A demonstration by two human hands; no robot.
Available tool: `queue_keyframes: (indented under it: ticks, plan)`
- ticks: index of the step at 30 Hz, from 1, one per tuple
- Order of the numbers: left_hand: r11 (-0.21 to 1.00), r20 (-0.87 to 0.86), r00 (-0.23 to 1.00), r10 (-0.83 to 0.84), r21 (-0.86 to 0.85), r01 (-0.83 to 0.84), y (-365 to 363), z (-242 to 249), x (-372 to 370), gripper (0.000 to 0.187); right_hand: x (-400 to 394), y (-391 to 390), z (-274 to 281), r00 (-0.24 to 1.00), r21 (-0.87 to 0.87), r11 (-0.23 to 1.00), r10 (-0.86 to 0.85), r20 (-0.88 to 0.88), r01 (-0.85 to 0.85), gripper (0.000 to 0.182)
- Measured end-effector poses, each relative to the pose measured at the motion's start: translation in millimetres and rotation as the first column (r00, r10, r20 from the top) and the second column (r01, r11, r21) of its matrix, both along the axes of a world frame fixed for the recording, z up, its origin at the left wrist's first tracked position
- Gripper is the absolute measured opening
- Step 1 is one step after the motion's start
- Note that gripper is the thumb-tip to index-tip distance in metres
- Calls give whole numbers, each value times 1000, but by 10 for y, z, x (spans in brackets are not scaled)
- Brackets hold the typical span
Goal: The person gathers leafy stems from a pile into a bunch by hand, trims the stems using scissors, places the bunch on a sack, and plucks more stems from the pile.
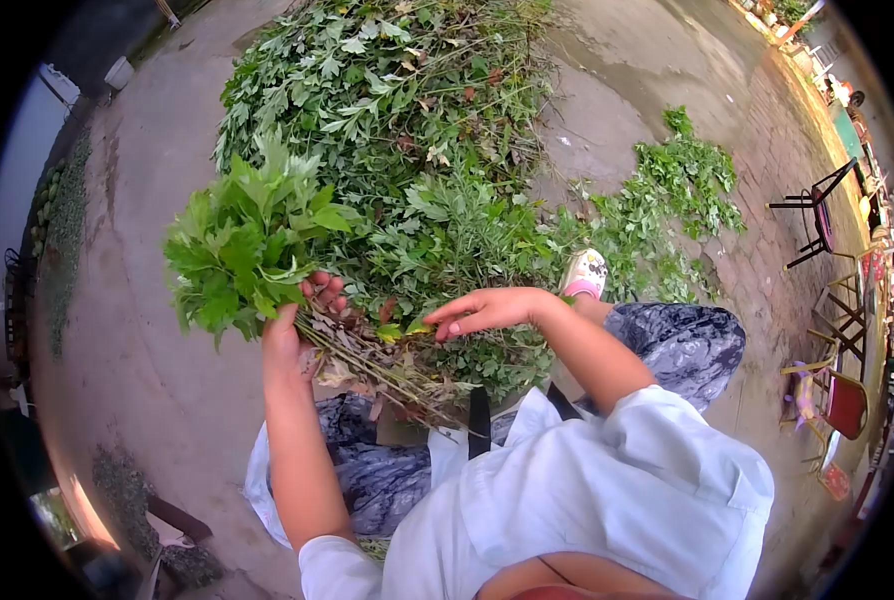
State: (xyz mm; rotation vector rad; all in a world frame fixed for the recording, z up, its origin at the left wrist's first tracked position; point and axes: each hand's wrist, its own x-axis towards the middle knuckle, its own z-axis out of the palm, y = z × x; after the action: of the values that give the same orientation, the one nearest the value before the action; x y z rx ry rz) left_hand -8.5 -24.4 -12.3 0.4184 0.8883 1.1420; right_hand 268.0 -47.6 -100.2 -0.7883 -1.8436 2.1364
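Observation:
My left hand [297,325] is wrapped round a bunch of leafy green stems [247,240], its leaves fanning out above the fist. The bare brown lower stalks [377,370], with some withered leaves on them, slant down to the right across my lap. Over these stalks reaches my right hand [482,312], its thumb and forefinger closed at a small yellow-green leaf [418,327]. Beyond both hands rises a large heap of cut leafy stems [387,130] on the ground.
Loose green cuttings [677,190] lie on the concrete [607,130] to the right of the heap. My shoe [585,272] is beside the heap's edge. Farther right stand a dark-framed chair [820,212] and a red-backed chair [847,405]. A white bucket [119,73] sits far left.

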Motion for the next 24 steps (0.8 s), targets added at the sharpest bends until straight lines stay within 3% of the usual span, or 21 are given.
queue_keyframes:
  ticks: [1,2,3,4,5,6,7,8,10,11,14,15,17,18,21,23,24]
  plan:
    - [999,0,1000,22,-39,-22,5,65,-17,9,187,-94,-220,882,176,972,54,468,-154,54]
    - [998,3,1000,25,-51,-25,17,27,-79,9,138,-161,-110,321,53,958,43,946,-283,59]
    - [1000,-14,1000,14,-25,-14,13,-1,-181,8,190,-189,-341,108,80,942,-47,993,-326,53]
    - [1000,-30,1000,1,1,-1,17,-36,-233,7,288,-193,-512,273,327,931,-276,921,-162,47]
    - [1000,-30,1000,5,-9,-5,17,-49,-238,7,298,-110,-671,274,318,933,-266,924,-166,47]
    - [1000,-52,999,8,-16,-9,17,-53,-243,6,282,12,-820,407,448,873,-486,773,192,43]
    - [1000,-75,997,11,-21,-13,13,-46,-241,5,238,128,-872,427,463,703,-703,569,540,40]
    - [998,-116,993,38,-50,-44,15,-20,-180,5,160,237,-925,430,456,708,-698,573,540,40]
    - [998,-126,992,18,-52,-25,16,-23,-148,5,-38,449,-949,183,542,534,-801,570,649,35]
    - [999,-133,991,-4,-49,-2,29,-27,-142,5,-56,517,-1077,184,539,536,-799,572,650,35]
    - [998,-137,990,-25,-68,16,27,-59,-146,9,-73,616,-1428,384,300,562,-786,484,771,35]
    - [996,-133,991,-21,-84,10,22,-67,-145,13,-63,605,-1328,383,303,563,-785,486,769,35]
    - [997,-93,996,-10,-77,3,8,-59,-164,15,11,548,-1023,582,144,623,-775,246,769,35]
    - [996,-55,998,7,-90,-12,2,-31,-158,15,166,542,-1067,641,193,699,-711,289,689,26]
    - [997,22,999,46,-70,-44,-5,-17,-144,21,356,467,-537,606,-153,589,-747,273,794,24]
    - [996,91,992,93,8,-94,4,-11,-140,34,651,549,-615,623,224,743,-658,424,631,20]
    - [995,94,991,99,4,-100,-1,17,-133,34,673,568,-545,581,86,638,-742,335,765,20]
